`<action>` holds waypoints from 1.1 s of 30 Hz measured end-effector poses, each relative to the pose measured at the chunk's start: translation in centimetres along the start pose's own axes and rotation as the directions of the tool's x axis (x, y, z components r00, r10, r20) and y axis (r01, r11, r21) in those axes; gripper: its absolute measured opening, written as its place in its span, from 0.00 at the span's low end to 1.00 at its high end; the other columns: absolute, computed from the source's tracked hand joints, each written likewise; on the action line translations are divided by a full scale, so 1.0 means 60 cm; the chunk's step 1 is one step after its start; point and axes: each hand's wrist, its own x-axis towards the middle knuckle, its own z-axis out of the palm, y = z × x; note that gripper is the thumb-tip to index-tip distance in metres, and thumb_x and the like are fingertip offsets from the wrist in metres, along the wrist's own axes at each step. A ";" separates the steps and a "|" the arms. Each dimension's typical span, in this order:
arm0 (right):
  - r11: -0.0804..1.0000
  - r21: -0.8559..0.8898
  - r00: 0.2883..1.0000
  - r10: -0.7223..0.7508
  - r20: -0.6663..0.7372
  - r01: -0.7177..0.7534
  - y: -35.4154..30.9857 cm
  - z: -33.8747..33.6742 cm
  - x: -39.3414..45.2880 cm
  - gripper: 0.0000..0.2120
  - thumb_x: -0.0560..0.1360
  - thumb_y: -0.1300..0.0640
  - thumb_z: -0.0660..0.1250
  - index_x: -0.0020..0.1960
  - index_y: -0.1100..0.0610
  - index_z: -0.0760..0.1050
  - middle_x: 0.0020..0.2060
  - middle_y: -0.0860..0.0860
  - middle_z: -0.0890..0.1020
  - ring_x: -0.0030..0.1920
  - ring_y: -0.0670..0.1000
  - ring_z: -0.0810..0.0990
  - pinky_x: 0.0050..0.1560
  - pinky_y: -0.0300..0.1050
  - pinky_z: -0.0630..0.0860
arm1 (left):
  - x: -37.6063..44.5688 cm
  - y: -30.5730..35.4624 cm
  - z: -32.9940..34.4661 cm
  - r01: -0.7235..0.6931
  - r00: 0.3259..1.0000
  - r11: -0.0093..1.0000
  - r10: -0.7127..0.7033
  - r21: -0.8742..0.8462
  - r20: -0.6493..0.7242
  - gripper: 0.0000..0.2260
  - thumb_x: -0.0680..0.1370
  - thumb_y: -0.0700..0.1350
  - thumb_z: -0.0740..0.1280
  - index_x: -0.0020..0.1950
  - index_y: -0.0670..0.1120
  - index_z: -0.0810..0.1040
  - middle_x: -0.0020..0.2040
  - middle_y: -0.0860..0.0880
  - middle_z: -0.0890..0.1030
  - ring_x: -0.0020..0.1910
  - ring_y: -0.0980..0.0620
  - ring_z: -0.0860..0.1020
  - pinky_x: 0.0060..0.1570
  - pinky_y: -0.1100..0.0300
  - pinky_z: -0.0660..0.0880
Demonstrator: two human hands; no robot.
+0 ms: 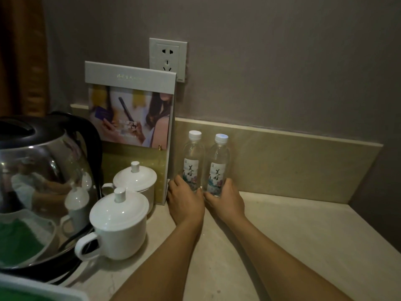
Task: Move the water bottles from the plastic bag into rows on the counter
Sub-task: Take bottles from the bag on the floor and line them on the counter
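Observation:
Two clear water bottles with white caps and flowered labels stand upright side by side against the beige backsplash. My left hand (pixel 185 202) is wrapped around the base of the left bottle (pixel 193 157). My right hand (pixel 225 199) grips the base of the right bottle (pixel 219 164). Both bottles rest on the pale stone counter (pixel 293 246). The two bottles nearly touch each other. No plastic bag shows clearly in view.
A tall standing brochure (pixel 132 118) is just left of the bottles. Two white lidded cups (pixel 118 222) and a steel electric kettle (pixel 43 187) fill the left side. A wall socket (pixel 168 58) sits above. Something green and white (pixel 32 290) lies at the bottom left corner.

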 end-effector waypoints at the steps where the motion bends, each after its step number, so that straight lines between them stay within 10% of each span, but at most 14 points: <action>1: 1.000 -0.005 1.000 0.000 -0.003 0.000 0.000 0.001 0.000 0.26 0.70 0.40 0.70 0.58 0.56 0.67 0.58 0.54 0.77 0.59 0.57 0.77 0.55 0.55 0.76 | 0.000 0.000 0.000 -0.001 1.000 1.000 0.001 -0.002 -0.002 0.28 0.75 0.48 0.73 0.71 0.44 0.66 0.69 0.44 0.71 0.68 0.44 0.71 0.63 0.50 0.74; 33: 1.000 0.002 0.998 0.026 -0.055 -0.026 -0.010 0.011 -0.008 0.25 0.73 0.41 0.68 0.60 0.56 0.68 0.60 0.55 0.77 0.60 0.59 0.76 0.58 0.57 0.74 | 0.002 0.003 0.007 0.008 0.999 0.999 -0.007 0.042 -0.031 0.28 0.75 0.48 0.72 0.71 0.44 0.65 0.68 0.44 0.71 0.67 0.44 0.72 0.62 0.51 0.73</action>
